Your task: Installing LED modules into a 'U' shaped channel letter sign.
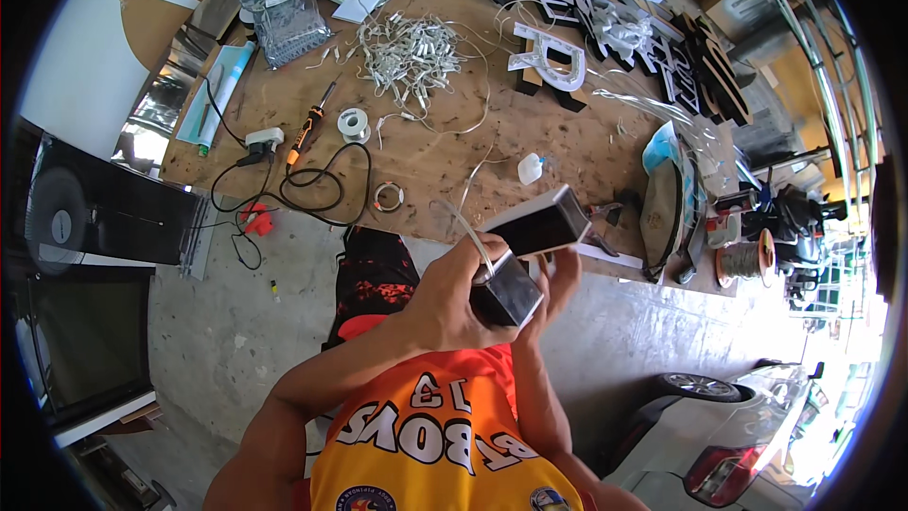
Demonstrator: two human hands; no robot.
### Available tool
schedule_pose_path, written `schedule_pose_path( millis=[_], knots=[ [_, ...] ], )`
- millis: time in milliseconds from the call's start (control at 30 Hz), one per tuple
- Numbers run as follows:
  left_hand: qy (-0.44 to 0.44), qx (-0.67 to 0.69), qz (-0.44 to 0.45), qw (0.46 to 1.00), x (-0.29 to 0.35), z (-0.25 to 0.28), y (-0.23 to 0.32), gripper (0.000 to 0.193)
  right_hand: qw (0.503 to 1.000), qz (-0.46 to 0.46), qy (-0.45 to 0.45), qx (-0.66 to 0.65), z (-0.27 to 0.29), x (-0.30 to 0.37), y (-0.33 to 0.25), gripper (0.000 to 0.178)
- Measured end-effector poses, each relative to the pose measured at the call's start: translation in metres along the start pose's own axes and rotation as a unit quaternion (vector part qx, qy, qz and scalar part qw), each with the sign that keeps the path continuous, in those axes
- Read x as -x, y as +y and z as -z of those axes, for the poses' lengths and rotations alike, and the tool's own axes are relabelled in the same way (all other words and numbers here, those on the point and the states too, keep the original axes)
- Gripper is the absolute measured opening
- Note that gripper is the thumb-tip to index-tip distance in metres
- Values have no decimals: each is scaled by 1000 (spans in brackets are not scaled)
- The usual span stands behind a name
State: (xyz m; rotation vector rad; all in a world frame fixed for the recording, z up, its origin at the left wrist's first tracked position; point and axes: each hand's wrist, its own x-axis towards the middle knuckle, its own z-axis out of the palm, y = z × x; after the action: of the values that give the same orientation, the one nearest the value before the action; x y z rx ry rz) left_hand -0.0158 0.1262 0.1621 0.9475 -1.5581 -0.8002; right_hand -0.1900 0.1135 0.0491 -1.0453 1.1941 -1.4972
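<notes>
Though partly hidden, glossy dark piece (509, 294) within gripping left fingers (465, 263), against right fingers (566, 274), grip unclear.

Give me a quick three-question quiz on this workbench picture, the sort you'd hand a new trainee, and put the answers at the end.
1. Multiple choice: what lies just to the right of the orange-handled soldering iron?
A) a blue mug
B) a white spool
C) a claw hammer

2. True or false: the pile of white wired modules lies farther from the person's left hand than the small translucent bottle does.

3. Short answer: what is the left hand gripping?

Key:
1. B
2. True
3. A shiny dark piece
</notes>
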Motion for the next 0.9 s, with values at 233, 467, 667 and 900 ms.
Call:
schedule_pose_path(
  millis=[233, 467, 667, 900],
  knots=[
    [-31, -39, 37, 998, -1, -25, 1, 86, 984, -21, -74, -162, 2, 54, -19, 74],
    [-74, 108, 61, 989, -8, -36, 16, 77, 974, -92, -117, -173, 7, 46, -22, 82],
    [-57, 198, 110, 972, -9, -37, 18, 64, 975, -78, -156, -140, 6, 33, -24, 84],
    [-38, 190, 103, 976, -10, -35, 13, 48, 973, -99, -156, -138, -6, 15, -41, 85]
  ],
)
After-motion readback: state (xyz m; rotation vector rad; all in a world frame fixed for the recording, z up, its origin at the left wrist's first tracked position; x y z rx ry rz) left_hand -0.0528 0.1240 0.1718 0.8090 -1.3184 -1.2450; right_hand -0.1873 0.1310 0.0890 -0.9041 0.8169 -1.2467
